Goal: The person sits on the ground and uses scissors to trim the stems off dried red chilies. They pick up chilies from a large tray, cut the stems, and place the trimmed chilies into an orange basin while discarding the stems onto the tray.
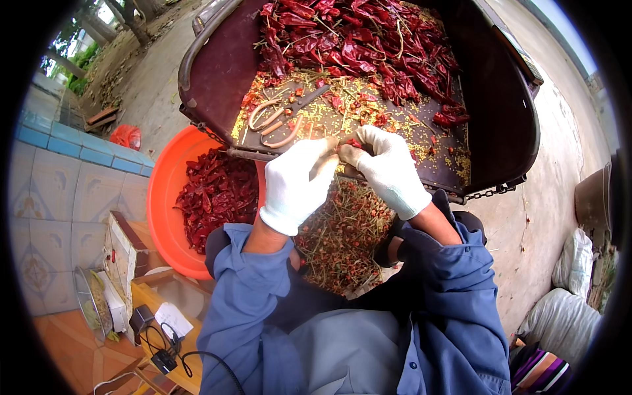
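Observation:
Both my hands wear white knit gloves with stained fingertips and meet over the front edge of a dark red metal cart bed (217, 69). A small piece of dried red chili (353, 143) shows between the fingers of my right hand (390, 165). My left hand (298, 182) pinches at the same chili from the other side; its fingertips partly hide it. Beyond them, a heap of dried red chilies (345, 39) covers the back of the bed. Scissors with tan-coated handles (284, 118) lie among loose yellow seeds (355, 111), left of my hands.
An orange plastic basin (165, 197) at left contains dried chili pieces (217, 197). Stems and chili scraps (345, 232) are piled between my legs. A chain (489, 191) hangs at the cart's right corner. Black cables (170, 348) lie on a wooden surface; white sacks (560, 316) stand at right.

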`<state>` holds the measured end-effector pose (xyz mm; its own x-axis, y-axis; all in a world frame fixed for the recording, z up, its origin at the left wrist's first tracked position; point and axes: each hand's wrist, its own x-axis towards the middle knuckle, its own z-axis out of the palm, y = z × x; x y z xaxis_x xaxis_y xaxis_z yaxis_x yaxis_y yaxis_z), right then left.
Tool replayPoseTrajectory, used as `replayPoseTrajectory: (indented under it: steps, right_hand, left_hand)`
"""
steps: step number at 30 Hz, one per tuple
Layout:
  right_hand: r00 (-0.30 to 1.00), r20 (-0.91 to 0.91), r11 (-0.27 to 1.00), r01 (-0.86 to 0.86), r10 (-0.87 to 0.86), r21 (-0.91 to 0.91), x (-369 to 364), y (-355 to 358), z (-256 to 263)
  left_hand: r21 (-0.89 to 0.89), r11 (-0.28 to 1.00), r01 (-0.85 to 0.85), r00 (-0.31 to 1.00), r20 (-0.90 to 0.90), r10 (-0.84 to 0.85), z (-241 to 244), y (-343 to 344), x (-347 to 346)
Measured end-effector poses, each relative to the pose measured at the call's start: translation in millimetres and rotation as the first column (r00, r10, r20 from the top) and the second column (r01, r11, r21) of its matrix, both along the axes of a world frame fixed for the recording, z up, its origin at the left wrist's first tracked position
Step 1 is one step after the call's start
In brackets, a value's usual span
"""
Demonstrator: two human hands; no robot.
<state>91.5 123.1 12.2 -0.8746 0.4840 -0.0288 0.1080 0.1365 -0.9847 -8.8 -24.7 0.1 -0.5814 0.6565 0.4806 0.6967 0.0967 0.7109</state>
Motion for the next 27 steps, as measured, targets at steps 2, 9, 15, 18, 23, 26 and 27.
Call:
replayPoseTrajectory:
  steps: [2,9,15,18,23,26,27]
  right_hand:
    - [0.999,0.023,0.994,-0.035,0.038,-0.101,3,1,9]
    - [0.984,0.113,0.986,-0.127,0.139,-0.107,9,8,17]
    - [0.988,0.092,0.966,-0.097,0.122,-0.24,11,10,7]
    - [0.98,0.105,0.978,-0.152,0.168,-0.145,12,12,6]
    - [0.965,0.118,0.961,-0.213,0.235,-0.176,13,16,6]
    - [0.959,0.046,0.902,-0.247,0.281,-0.353,17,21,3]
    - [0.957,0.006,0.855,-0.256,0.29,-0.45,17,19,5]
  left_hand:
    - [-0.025,0.999,0.038,0.972,0.232,-0.031,1,-1,-1]
    - [-0.124,0.99,0.07,0.966,0.255,-0.037,5,-1,3]
    - [-0.125,0.989,0.079,0.988,0.144,-0.06,5,1,4]
    - [-0.121,0.991,0.063,0.997,0.055,-0.057,4,1,6]
    - [-0.027,0.996,0.085,0.99,-0.11,-0.088,-7,2,6]
    - [-0.041,0.993,0.112,0.957,0.272,-0.097,-2,1,11]
    - [0.017,0.993,0.118,0.9,0.421,-0.114,0,0,11]
